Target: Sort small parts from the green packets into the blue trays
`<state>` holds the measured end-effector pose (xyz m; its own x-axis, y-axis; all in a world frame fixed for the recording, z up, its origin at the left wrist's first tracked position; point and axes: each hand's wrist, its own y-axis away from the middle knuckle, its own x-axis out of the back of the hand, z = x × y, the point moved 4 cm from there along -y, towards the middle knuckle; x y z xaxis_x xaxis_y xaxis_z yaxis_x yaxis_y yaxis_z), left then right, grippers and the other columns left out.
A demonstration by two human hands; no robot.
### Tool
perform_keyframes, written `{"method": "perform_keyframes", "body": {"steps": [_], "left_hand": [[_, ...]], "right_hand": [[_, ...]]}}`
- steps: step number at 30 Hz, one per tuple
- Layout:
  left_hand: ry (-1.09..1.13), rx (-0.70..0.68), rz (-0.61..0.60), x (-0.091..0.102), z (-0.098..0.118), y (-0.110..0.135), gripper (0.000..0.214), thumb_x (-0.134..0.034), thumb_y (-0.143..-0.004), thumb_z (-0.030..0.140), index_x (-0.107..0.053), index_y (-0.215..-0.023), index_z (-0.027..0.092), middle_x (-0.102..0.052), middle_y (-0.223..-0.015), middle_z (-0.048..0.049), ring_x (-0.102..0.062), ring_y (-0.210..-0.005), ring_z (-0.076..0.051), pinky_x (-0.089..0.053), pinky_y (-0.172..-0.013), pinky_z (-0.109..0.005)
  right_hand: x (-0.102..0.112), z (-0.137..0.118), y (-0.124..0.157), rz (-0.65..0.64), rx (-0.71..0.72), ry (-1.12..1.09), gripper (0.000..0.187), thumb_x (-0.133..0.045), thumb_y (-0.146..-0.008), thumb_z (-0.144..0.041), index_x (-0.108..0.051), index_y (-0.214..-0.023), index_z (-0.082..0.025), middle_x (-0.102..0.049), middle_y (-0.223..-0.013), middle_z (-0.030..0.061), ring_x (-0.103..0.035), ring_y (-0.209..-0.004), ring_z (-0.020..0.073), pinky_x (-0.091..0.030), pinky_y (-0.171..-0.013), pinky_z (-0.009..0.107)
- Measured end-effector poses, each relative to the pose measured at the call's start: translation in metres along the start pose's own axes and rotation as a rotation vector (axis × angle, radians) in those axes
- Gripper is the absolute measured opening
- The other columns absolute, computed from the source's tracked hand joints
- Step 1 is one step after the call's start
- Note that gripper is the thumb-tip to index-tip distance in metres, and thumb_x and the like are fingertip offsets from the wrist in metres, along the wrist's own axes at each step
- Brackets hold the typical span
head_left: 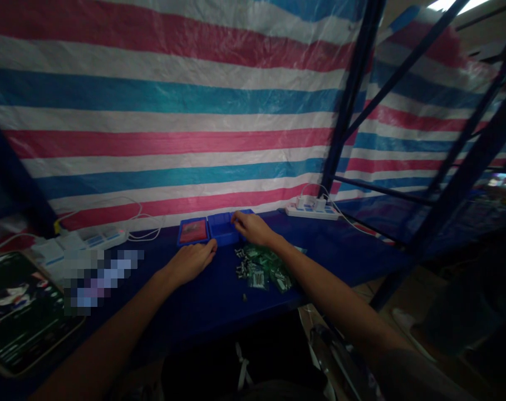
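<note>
**Right hand in the tray, parts pile loose**

My right hand (253,227) reaches into the blue tray (219,216) by the worktop's (340,245) rear edge; I cannot tell its grip. My left hand (192,260) rests beside it, grip curled together, seemingly empty. Green parts (263,270) lie heaped near the front edge, so I judge most remains.

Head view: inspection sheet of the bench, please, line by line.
Surface: dark blue table, dimly lit.
Job's things: blue compartment tray, red contents in its left compartment; pile of small green and silver parts before it.
Clutter: tablet with lit screen at the left edge.
Hands: left hand rests on the table at the tray's front; right hand touches the tray's right end; grip unclear on both.
Cables: white leads run to the left power strip and the right power strip.
Surroundings: striped tarp; blue metal frame.
</note>
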<state>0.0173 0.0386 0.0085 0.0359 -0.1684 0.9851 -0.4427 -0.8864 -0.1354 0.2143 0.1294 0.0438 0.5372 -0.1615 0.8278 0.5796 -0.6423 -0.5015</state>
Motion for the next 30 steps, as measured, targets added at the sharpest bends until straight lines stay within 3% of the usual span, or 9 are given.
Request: {"method": "perform_keyframes", "body": {"steps": [5, 11, 16, 21, 25, 27, 30], "left_hand": [[0.0, 0.042, -0.032, 0.008, 0.005, 0.003, 0.021, -0.045, -0.108, 0.035, -0.054, -0.12, 0.021, -0.074, -0.106, -0.0097, -0.073, -0.093, -0.028, -0.05, -0.075, -0.033], [-0.099, 0.09, -0.041, 0.012, 0.014, 0.005, 0.029, -0.044, -0.108, 0.04, -0.057, -0.121, 0.017, -0.075, -0.106, -0.0143, -0.074, -0.094, -0.03, -0.053, -0.078, -0.037], [-0.175, 0.191, 0.017, 0.005, 0.02, 0.004, 0.036, -0.043, -0.109, 0.041, -0.054, -0.128, 0.013, -0.076, -0.101, -0.0175, -0.075, -0.092, -0.033, -0.054, -0.08, -0.04], [-0.146, 0.154, -0.001, 0.002, 0.013, 0.002, 0.038, -0.041, -0.109, 0.045, -0.056, -0.125, 0.013, -0.075, -0.101, -0.0179, -0.074, -0.094, -0.036, -0.054, -0.078, -0.042], [-0.055, 0.081, -0.033, 0.003, 0.009, 0.002, 0.035, -0.043, -0.108, 0.047, -0.058, -0.121, 0.018, -0.074, -0.1, -0.0142, -0.074, -0.093, -0.032, -0.053, -0.078, -0.038], [-0.005, 0.055, -0.036, 0.004, 0.009, 0.002, 0.034, -0.044, -0.108, 0.048, -0.059, -0.118, 0.019, -0.074, -0.1, -0.0128, -0.073, -0.092, -0.029, -0.052, -0.079, -0.037], [0.031, 0.027, -0.033, 0.006, 0.012, 0.002, 0.032, -0.046, -0.108, 0.048, -0.06, -0.114, 0.02, -0.074, -0.099, -0.0114, -0.072, -0.09, -0.028, -0.052, -0.079, -0.036]], "right_hand": [[-0.001, -0.007, 0.004, -0.063, 0.028, 0.145, 0.019, -0.047, -0.103, -0.024, -0.064, -0.107, -0.019, -0.074, -0.099, 0.0092, -0.062, -0.083, 0.0204, -0.034, -0.07, 0.03], [-0.001, -0.005, 0.002, -0.037, 0.083, 0.14, 0.021, -0.046, -0.102, -0.024, -0.066, -0.108, -0.019, -0.073, -0.104, 0.0115, -0.062, -0.084, 0.0215, -0.035, -0.071, 0.033], [0.005, -0.01, 0.001, -0.03, 0.085, 0.071, 0.019, -0.05, -0.102, -0.029, -0.066, -0.102, -0.019, -0.072, -0.085, 0.0083, -0.058, -0.069, 0.0189, -0.033, -0.065, 0.033], [0.0, -0.011, 0.003, -0.231, 0.127, -0.005, 0.027, -0.063, -0.096, -0.038, -0.067, -0.076, -0.019, -0.066, -0.067, 0.0037, -0.053, -0.058, 0.0155, -0.03, -0.059, 0.031], [-0.011, -0.006, 0.008, -0.462, 0.112, -0.099, 0.026, -0.083, -0.079, -0.045, -0.072, -0.083, -0.022, -0.065, -0.064, 0.0007, -0.057, -0.057, 0.0165, -0.032, -0.056, 0.03], [-0.013, -0.006, 0.01, -0.493, 0.112, -0.148, 0.028, -0.086, -0.073, -0.043, -0.073, -0.086, -0.023, -0.065, -0.065, -0.0005, -0.058, -0.057, 0.0163, -0.033, -0.054, 0.03], [-0.014, -0.008, 0.011, -0.512, 0.139, -0.221, 0.02, -0.084, -0.076, -0.037, -0.071, -0.083, -0.023, -0.066, -0.066, -0.0009, -0.058, -0.057, 0.0154, -0.033, -0.053, 0.03]]}}
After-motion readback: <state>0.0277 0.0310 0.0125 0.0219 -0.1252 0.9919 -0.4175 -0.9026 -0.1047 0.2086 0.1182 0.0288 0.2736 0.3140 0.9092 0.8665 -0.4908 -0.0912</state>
